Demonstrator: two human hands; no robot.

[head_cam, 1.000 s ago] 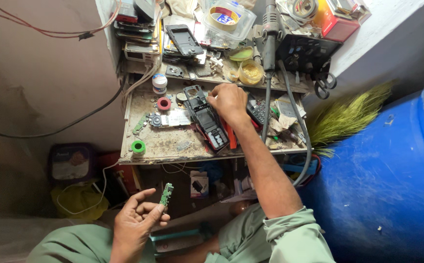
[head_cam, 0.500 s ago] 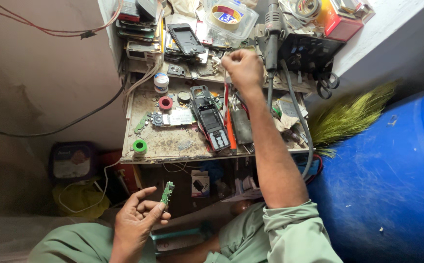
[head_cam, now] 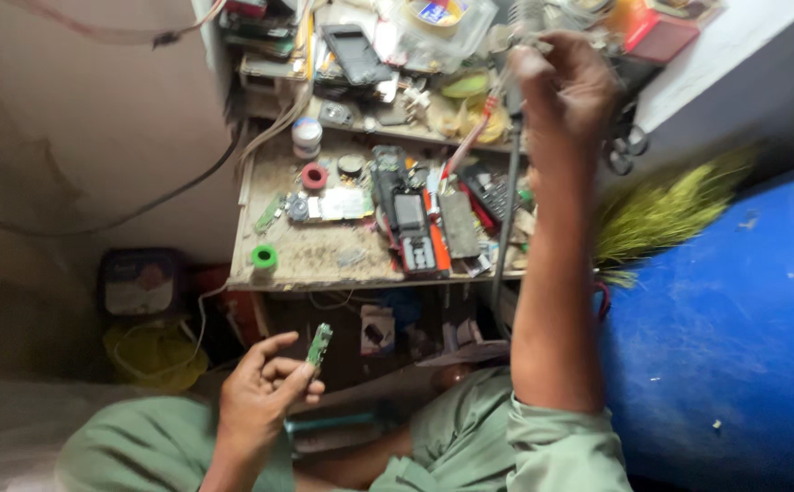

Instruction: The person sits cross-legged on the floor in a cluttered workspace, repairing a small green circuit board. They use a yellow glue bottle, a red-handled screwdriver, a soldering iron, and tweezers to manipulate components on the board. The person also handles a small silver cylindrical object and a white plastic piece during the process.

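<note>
My left hand (head_cam: 260,392) is low over my lap and pinches a small green circuit board (head_cam: 319,344) upright between thumb and fingers. My right hand (head_cam: 566,87) is raised over the back of the cluttered wooden workbench (head_cam: 324,260), fingers closed on a thin red-handled tool (head_cam: 470,138) that slants down toward the bench. A dark cable (head_cam: 505,219) hangs just below that hand. An opened black phone (head_cam: 411,223) lies on the bench, left of my forearm.
A green tape roll (head_cam: 264,257) sits at the bench's front left, a red roll (head_cam: 314,176) further back. A big blue barrel (head_cam: 734,319) and green broom bristles (head_cam: 661,214) stand right. A yellow bag (head_cam: 155,355) lies on the floor, left.
My right hand rose from the phone on the bench to the back shelf, lifting the red tool with it. The left hand kept the green board still.
</note>
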